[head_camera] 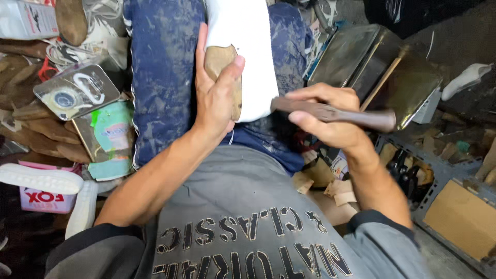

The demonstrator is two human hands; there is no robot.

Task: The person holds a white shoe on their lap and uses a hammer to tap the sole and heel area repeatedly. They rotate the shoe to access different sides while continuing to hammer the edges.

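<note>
Left hand (pixel 217 98) pinning tan sole piece (pixel 219 62) to white shoe (pixel 253 57); right hand (pixel 330 116) clamped on wooden-handled tool (pixel 336 112) (tip hidden); slip risks nicking thumb.

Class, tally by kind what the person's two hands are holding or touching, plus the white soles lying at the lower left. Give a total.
Brown leather piece under the left hand: 1
White board: 1
Dark-handled tool in the right hand: 1
White soles: 2
Total: 5
</note>
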